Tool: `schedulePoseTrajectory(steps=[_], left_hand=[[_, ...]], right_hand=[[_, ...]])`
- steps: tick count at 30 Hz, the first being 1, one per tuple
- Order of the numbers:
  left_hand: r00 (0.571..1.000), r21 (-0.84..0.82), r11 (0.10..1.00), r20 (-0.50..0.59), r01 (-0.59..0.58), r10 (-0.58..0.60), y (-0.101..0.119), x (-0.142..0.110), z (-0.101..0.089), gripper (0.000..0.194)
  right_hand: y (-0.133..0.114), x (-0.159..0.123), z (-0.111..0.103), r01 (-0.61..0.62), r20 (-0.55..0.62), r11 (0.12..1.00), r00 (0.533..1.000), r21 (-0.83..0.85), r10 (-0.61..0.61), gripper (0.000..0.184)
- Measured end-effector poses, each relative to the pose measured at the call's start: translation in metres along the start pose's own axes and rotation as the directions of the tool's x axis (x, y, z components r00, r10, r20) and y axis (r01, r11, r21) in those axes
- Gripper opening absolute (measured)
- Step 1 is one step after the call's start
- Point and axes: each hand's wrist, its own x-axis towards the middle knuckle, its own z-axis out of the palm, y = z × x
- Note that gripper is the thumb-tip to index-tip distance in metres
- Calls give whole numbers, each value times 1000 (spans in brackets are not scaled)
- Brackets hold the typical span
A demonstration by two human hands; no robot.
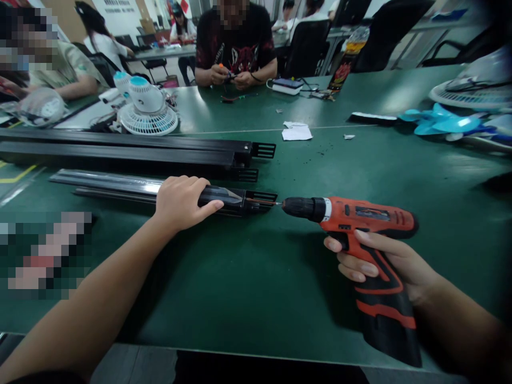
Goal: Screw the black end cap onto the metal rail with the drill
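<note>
Head view: hands apart. Left hand point(182, 204) clamped over black bar point(220, 195), which lies left of the tabletop's point(248, 298) middle, roughly along the near edge. Right hand point(384, 261) wrapped round orange drill point(366, 212), bit point(279, 203) at the bar's slotted end; can't tell what the tip meets. Risk, my judgement: off-line bit could slip and scratch; bar could twist, only one palm pinning it. Other black bars point(180, 153) just beyond, crowding the far side. White fan point(149, 120) toward far left corner, blue fan blades point(444, 120) toward far right. Co-worker point(236, 45) at far edge.
</note>
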Motion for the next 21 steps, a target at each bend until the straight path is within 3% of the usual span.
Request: schedulePoseTrajectory(steps=[21], left_hand=[[1000, -4, 1000, -10, 1, -1, -1, 0, 1, 70]], right_hand=[[1, -1, 0, 36, -7, 999, 999, -29, -37, 40]])
